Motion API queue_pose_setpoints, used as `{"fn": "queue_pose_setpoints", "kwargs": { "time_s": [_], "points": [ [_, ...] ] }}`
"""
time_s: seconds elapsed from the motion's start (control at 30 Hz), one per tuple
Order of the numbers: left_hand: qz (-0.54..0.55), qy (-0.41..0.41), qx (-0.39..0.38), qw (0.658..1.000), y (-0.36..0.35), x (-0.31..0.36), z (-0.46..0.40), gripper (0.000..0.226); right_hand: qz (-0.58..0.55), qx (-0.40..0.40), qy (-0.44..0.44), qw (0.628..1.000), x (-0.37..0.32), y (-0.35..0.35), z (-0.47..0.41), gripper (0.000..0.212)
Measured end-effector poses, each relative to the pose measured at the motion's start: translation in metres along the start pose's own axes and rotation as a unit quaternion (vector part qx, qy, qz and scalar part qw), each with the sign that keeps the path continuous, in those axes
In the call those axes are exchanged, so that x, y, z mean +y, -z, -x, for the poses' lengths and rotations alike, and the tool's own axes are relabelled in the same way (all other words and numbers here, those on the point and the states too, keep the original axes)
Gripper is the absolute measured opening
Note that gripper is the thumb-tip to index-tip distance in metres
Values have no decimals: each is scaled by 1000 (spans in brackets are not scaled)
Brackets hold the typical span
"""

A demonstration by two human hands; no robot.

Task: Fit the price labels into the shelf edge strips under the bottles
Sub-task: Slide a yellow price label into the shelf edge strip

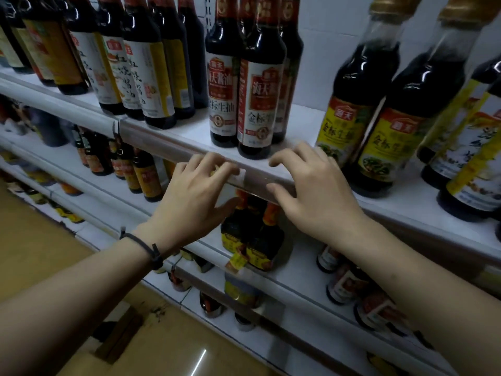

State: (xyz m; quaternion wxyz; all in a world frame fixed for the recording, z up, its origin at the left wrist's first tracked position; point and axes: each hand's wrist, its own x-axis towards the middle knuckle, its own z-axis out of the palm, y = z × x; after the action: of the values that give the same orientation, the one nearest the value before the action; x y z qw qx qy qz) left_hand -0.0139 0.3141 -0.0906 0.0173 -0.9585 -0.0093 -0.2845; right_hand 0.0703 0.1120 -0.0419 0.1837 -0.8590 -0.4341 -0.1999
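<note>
Head view: left hand (193, 198) and right hand (311, 191), fingers spread, press the shelf strip (254, 180) below dark bottles (254, 104); neither grip holds anything.

Both forearms are bare, with no sleeves in view. A thin dark cord bracelet (147, 246) circles the left wrist, knotted with short loose ends. The hands wear no rings or gloves.
</note>
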Motion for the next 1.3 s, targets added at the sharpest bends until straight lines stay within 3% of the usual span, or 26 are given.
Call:
{"fn": "queue_pose_setpoints", "kwargs": {
  "time_s": [0.13, 0.3, 0.53, 0.83, 1.1, 1.3],
  "points": [
    [-5, 50, 2, 999, 2, 52, 27, 49, -46, 27, 69, 996, 26, 14, 52, 20],
    [3, 83, -23, 996, 0, 99, 60, 47, -113, -14, 111, 987, 50, 18, 109, 21],
    [42, 97, -34, 994, -22, 124, 76, 45, -116, -54, 51, 990, 79, -3, 151, 28],
    [83, 34, -21, 996, -109, 180, 109, 51, -62, 11, -40, 997, 151, -37, 242, 31],
    [111, -21, 45, 993, -221, 261, 125, 48, -11, 113, 44, 993, 207, -81, 327, 21],
    [107, -64, 97, 987, -281, 294, 164, 42, -16, 130, 34, 991, 235, -118, 380, 17]
  ]
}}
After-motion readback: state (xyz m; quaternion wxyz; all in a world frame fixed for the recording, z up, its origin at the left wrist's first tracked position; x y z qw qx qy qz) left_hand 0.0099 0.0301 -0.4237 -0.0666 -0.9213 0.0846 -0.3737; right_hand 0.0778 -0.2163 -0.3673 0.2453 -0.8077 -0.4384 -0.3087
